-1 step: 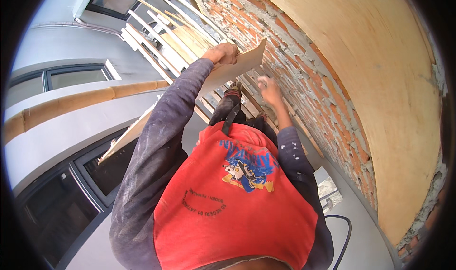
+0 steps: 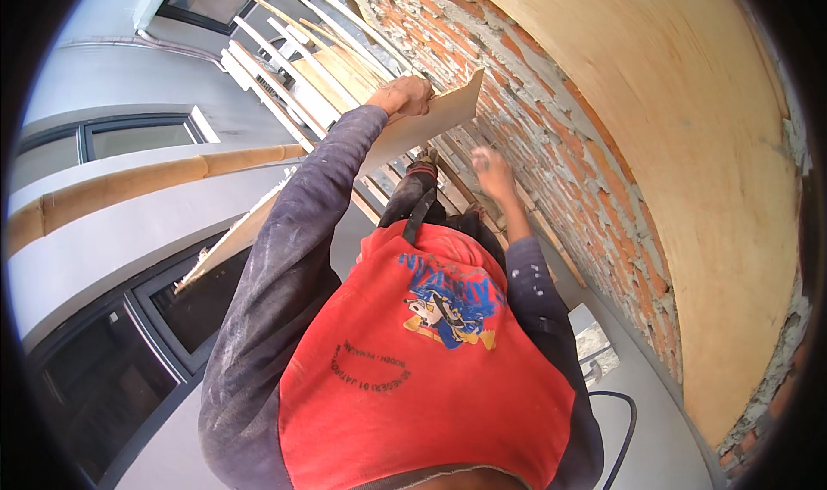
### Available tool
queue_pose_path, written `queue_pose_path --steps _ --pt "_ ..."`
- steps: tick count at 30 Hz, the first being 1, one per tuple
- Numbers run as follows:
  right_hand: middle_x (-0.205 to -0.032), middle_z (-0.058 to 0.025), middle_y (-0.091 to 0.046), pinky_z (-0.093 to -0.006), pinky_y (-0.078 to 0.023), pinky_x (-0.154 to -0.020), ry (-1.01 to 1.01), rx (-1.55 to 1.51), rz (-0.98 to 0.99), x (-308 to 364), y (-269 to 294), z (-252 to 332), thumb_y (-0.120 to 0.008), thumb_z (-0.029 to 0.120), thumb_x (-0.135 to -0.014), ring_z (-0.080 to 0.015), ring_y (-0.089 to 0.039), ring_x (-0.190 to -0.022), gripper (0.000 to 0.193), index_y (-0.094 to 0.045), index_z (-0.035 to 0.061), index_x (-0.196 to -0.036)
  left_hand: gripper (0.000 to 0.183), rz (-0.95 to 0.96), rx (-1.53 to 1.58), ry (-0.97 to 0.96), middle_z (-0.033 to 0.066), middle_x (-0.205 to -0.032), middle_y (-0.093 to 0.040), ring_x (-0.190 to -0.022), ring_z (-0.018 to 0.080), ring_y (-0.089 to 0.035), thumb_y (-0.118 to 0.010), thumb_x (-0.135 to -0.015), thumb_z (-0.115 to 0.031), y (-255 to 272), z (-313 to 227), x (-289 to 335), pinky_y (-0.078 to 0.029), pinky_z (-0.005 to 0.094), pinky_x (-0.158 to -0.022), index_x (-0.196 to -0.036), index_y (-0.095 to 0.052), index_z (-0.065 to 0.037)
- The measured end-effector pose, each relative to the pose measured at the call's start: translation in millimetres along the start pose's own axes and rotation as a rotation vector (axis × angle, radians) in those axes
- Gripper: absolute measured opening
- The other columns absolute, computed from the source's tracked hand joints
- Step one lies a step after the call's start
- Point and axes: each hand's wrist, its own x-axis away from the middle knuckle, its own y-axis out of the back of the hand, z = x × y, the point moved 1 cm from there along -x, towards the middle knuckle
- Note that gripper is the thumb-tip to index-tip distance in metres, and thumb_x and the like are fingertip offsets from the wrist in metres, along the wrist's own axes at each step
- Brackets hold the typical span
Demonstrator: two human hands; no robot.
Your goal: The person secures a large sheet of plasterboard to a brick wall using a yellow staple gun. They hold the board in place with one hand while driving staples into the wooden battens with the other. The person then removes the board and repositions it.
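A long, thin plywood board runs slantwise in front of me, from close to the brick wall down to the left behind my left forearm. My left hand is closed over its upper edge, near the right end. To the right of the board and apart from it, my right hand hangs in the air near the bricks. Its fingers are curled in, and whether anything small is inside them is hidden. My feet stand on wooden slats below the board.
A rough brick wall with mortar rises on the right, partly covered by a large curved plywood sheet. At left, a bamboo pole crosses before windows. Several timber strips stand beyond the board. A black cable curves at lower right.
My right hand has shifted slightly to the right and toward me. My left hand keeps its grip on the board, whose lower left end has moved barely.
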Motion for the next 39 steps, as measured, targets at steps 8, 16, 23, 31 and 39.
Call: queue_pose_path --steps 8,16,23,31,39 --pt "-0.085 -0.0212 -0.061 -0.0473 -0.046 -0.075 -0.267 0.28 0.342 213.4 -20.1 -163.7 -0.051 0.028 -0.084 -0.0392 -0.059 -0.085 0.027 -0.061 0.0023 -0.088 0.037 0.036 0.076 0.017 0.0121 -0.095 -0.068 -0.09 0.0325 -0.064 -0.068 -0.071 -0.027 28.0 26.4 10.3 -0.05 0.0393 -0.078 -0.106 -0.068 -0.015" --pt "-0.081 -0.0126 -0.064 -0.032 -0.051 -0.046 -0.861 -0.318 0.065 266.4 18.2 -161.3 -0.061 0.023 -0.083 -0.0213 -0.065 -0.058 0.024 -0.061 0.0027 -0.095 0.043 -0.006 0.144 0.185 0.0145 -0.109 -0.064 -0.103 0.0318 -0.06 -0.064 -0.076 -0.036 44.6 19.9 24.5 -0.047 0.0389 -0.089 -0.114 -0.064 -0.015" --pt "-0.101 -0.0198 -0.062 -0.0409 -0.044 -0.086 -0.238 -0.037 -0.071 137.9 74.5 -42.6 -0.059 0.018 -0.084 -0.0345 -0.06 -0.098 0.03 -0.059 0.0013 -0.109 0.032 -0.31 0.303 0.261 0.0204 -0.09 -0.066 -0.086 0.0363 -0.064 -0.062 -0.072 -0.032 9.4 15.9 32.3 -0.05 0.0426 -0.079 -0.094 -0.07 -0.011" --pt "-0.12 -0.021 -0.043 -0.0443 -0.036 -0.096 0.494 0.111 -0.368 -6.9 106.6 170.1 -0.066 0.006 -0.077 -0.0369 -0.04 -0.119 0.057 -0.043 0.0023 -0.129 0.022 -1.347 0.355 0.222 0.0137 -0.069 -0.062 -0.063 0.0301 -0.064 -0.057 -0.08 -0.015 -12.8 -42.6 78.7 -0.051 0.0396 -0.055 -0.099 -0.057 -0.004" --pt "-0.108 -0.0158 -0.051 -0.0403 -0.042 -0.087 0.423 0.014 -0.289 -59.0 103.4 120.3 -0.065 0.004 -0.077 -0.0312 -0.053 -0.097 0.039 -0.052 0.0018 -0.114 0.018 -1.333 0.359 0.202 0.0124 -0.075 -0.062 -0.063 0.0273 -0.063 -0.056 -0.085 -0.015 -13.7 -72.4 96.5 -0.051 0.0356 -0.054 -0.098 -0.057 -0.002"
